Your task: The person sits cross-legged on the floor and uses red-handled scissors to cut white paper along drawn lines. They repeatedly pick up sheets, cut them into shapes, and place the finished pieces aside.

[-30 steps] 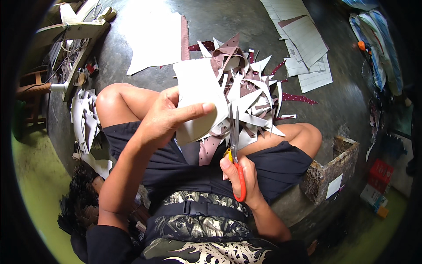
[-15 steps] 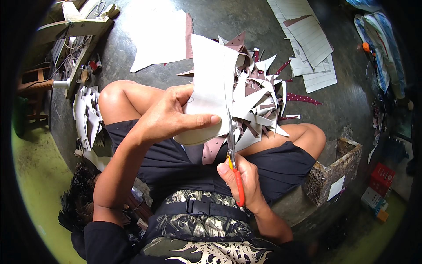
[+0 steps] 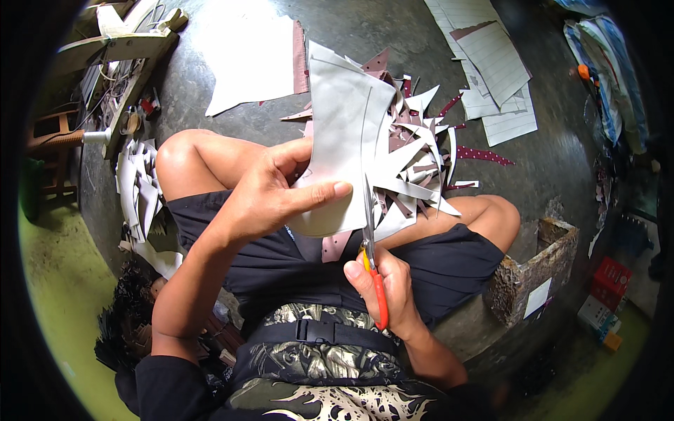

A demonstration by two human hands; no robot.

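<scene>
My left hand [image 3: 288, 179] grips a white sheet of material [image 3: 340, 126] by its left side, thumb on top and fingers underneath. A dark curved line runs down the sheet near its right edge. My right hand [image 3: 386, 288] is closed around scissors [image 3: 380, 298] with red and yellow handles. Their blades [image 3: 369, 210] point away from me and meet the sheet's lower right edge, along the drawn line. Beyond the sheet lies a heap of cut scraps [image 3: 414, 151], white, brownish pink and dotted dark red.
White sheets [image 3: 256, 63] lie on the dark floor ahead, and a stack of lined pieces [image 3: 495, 67] lies far right. A rough open box [image 3: 530, 281] stands beside my right knee. More white scraps [image 3: 138, 186] lie left of my left knee, near a wooden frame [image 3: 140, 45].
The white sheet has turned slightly, its far end tipping rightward and a strip along its right edge spreading outward. The scissor blades look more closed. Both hands have barely moved.
</scene>
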